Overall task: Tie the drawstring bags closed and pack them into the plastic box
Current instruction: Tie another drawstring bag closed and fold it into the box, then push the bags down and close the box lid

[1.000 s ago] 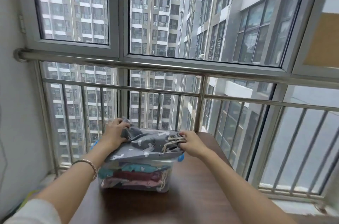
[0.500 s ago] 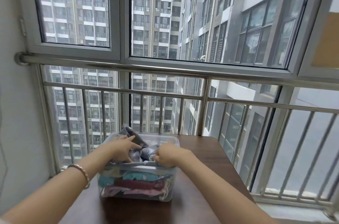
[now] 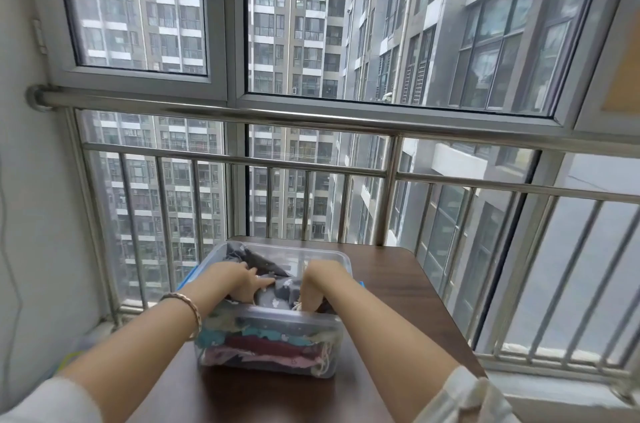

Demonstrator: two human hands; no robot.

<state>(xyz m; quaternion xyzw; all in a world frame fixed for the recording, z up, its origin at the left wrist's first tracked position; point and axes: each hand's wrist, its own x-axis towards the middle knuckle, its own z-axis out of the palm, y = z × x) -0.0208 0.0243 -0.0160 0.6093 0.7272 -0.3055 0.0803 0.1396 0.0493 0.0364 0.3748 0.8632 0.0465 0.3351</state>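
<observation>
A second ago the grey bag sat high across the rim of the box with a hand pinching each end; now both hands have gone down inside the box and taken the bag with them, so it lies below the rim on top of the other bags already stacked there. The left hand is spread, fingers flat on the cloth, pressing and not gripping. The right hand is plunged fingers-down at the bag's other end, near the pale cord; whether it is closed on the cord or just pushing, I cannot tell, since the fingertips are buried. The bag runs crosswise between the two hands, left to right, with a dark fold still sticking up beyond the left hand toward the far wall of the box. That fold looks to me like the bit left to tuck, and the left hand is the nearer one for it. The box stands on the table, directly in front of both arms.
</observation>
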